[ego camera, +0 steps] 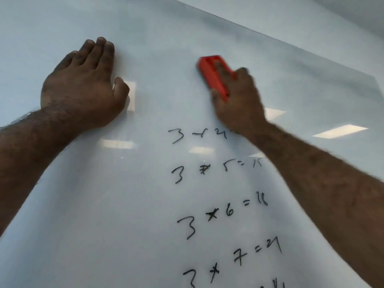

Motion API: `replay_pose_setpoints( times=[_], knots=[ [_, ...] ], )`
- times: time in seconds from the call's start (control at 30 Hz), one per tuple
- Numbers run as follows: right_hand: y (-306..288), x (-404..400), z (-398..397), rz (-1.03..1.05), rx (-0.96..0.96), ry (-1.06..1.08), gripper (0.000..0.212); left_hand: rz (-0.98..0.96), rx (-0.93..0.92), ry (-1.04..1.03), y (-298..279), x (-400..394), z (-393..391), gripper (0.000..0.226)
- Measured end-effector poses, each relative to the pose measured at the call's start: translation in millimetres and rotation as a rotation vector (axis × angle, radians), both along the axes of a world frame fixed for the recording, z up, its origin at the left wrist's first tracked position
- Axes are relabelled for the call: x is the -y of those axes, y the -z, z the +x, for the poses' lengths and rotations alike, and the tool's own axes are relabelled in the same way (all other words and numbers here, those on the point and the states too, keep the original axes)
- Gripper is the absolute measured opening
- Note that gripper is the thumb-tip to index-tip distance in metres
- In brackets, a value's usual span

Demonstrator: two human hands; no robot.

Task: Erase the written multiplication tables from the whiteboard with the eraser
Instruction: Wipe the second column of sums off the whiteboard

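A glossy whiteboard [104, 204] fills the view. My right hand [239, 96] grips a red eraser [212, 73] and presses it on the board above the writing. Black handwritten lines of the three times table [220, 215] run down the lower middle, from a partly smeared "3 x 4" line [197, 136] through "3 x 5 = 15", "3 x 6 = 18" and "3 x 7 = 21". My left hand [83, 86] lies flat on the board at upper left, fingers together, holding nothing.
The board above the eraser and to the left of the writing carries no marks. Ceiling lights reflect as bright patches [340, 130] on the surface. The board's top edge [270, 36] slants across the upper right, with a pale wall behind it.
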State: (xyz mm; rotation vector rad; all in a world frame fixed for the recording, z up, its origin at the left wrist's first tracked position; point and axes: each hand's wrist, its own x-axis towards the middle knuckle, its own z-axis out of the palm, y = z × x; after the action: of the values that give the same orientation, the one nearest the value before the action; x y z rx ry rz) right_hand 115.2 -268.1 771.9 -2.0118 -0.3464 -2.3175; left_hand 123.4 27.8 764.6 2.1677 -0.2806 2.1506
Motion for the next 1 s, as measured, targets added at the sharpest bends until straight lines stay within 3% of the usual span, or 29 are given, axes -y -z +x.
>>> replay_pose_setpoints(
  times=[0.13, 0.23, 0.33, 0.53, 0.67, 0.87, 1.0],
  knots=[
    [6, 90, -1, 0.367, -0.067, 0.006, 0.077, 0.01, 0.01, -0.017, 3, 4, -3, 0.079],
    [8, 95, -6, 0.504, -0.098, 0.043, 0.081, 0.016, 0.026, -0.036, 4, 5, 1, 0.076],
    [-1, 56, -7, 0.447, -0.061, 0.078, 0.078, 0.014, 0.025, -0.034, 4, 5, 2, 0.07],
    [13, -75, -9, 0.076, 0.0, 0.04, 0.065, 0.038, 0.037, 0.022, 10, 6, 2, 0.069],
    [25, -90, -10, -0.094, 0.053, 0.058, 0.064, 0.051, 0.038, 0.035, 10, 2, 0, 0.07],
    [6, 8, -3, 0.203, -0.033, 0.094, 0.065, 0.065, 0.011, 0.018, 25, -3, -2, 0.068],
    [30, 75, -4, 0.413, -0.101, 0.085, 0.075, 0.055, 0.004, 0.003, 43, 0, -3, 0.068]
  ],
)
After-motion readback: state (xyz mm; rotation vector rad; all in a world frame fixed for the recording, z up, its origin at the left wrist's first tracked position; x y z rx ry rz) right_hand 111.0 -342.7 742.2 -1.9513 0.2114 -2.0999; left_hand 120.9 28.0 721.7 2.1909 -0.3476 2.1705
